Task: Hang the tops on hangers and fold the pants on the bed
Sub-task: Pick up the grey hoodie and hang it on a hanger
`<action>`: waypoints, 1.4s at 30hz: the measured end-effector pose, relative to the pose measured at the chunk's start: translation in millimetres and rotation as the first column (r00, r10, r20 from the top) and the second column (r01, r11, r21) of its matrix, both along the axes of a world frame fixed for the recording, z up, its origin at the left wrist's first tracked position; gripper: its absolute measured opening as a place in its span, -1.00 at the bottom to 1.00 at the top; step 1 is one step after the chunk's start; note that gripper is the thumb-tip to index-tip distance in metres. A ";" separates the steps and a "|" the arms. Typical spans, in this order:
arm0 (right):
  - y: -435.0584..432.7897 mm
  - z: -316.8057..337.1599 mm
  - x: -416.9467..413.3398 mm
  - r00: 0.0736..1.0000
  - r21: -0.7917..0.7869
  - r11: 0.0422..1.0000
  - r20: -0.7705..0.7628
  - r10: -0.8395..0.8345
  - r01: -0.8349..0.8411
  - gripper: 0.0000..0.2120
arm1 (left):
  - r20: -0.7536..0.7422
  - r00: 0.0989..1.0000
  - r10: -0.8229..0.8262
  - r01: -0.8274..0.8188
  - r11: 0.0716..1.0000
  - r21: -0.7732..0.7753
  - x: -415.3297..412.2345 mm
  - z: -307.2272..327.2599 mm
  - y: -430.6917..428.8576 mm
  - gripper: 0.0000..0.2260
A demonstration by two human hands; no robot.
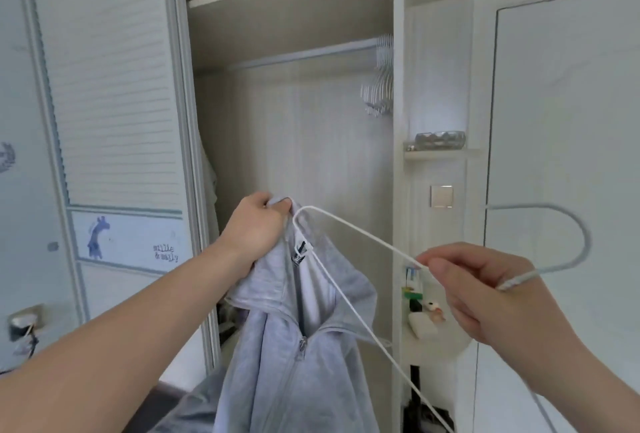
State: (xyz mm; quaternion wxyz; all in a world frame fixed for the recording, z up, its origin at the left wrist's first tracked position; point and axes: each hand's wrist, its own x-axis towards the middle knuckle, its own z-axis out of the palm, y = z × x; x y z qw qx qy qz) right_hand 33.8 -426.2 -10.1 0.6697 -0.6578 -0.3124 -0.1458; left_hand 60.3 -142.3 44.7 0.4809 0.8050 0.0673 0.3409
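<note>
Open wardrobe (294, 128) fills the centre of the view. Its louvred sliding door (114, 86) is pushed to the left, and a plain white door (568, 121) is at the right.

Grey zip hoodie (277, 346) hangs in front of the wardrobe opening, low centre, zip partly open at the neck, with the lower part running out of view at the bottom edge.

White wire hanger (381, 241) is held tilted across the middle. One shoulder end is tucked in at the hoodie's collar just beside the left hand, its lower wire runs down across the hoodie front, and its hook loops out to the right in front of the white door.

Left hand (256, 228) is clenched on a bunch of hoodie fabric at the top of the hood/collar and holds the garment up. Right hand (485, 287) grips the hanger near its neck, thumb and forefinger pinching the wire, other fingers curled under.

Clothes rail (301, 55) crosses the upper wardrobe, with a bunch of spare white hangers (381, 83) pushed to its right end.

A side shelf (436, 154) right of the wardrobe carries a glass dish (440, 140); its contents are too blurred to tell. A wall switch (441, 196) sits below the shelf. Small items (422, 323) are on a lower shelf, partly hidden by the right hand.

A giraffe decal (97, 237) is on the sliding door's lower panel.
</note>
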 end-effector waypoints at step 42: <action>6.5 -286.7 -141.0 0.725 -0.057 0.950 -0.661 0.193 -0.306 -0.64 | -0.671 0.690 -0.273 0.588 0.752 0.299 -196.5 -267.8 -115.3 -0.76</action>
